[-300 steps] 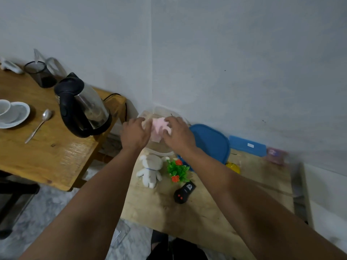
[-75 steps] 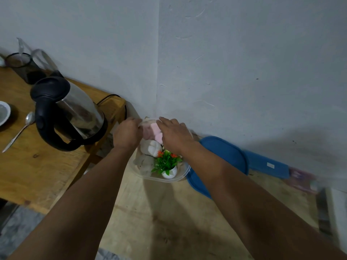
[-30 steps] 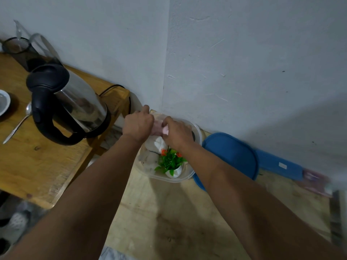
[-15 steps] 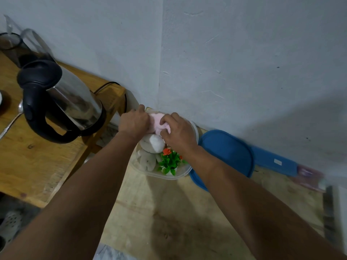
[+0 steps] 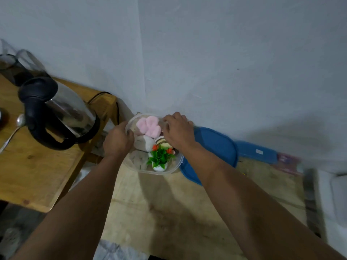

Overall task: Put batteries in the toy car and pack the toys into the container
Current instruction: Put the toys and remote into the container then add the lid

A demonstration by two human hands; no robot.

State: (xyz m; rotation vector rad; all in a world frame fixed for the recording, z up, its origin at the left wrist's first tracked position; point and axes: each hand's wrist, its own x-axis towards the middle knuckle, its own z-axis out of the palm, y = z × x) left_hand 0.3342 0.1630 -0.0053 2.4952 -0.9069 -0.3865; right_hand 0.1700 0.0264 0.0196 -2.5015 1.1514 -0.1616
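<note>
Tucked in the wall corner, the pale bench (image 5: 169,212) carries a clear container (image 5: 176,162); both hands, left (image 5: 117,140) and right (image 5: 179,131), grip its rim, blue lid (image 5: 216,145) just beside.

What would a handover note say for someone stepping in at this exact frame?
Left hand grips the clear container's left rim; right hand rests at its far right edge, grip unclear.
Inside: pink plush, white plush, small plant toy. A car can't be made out.
Blue lid lies beside it, right.
Done: toys packed. Left: fit the lid.
</note>
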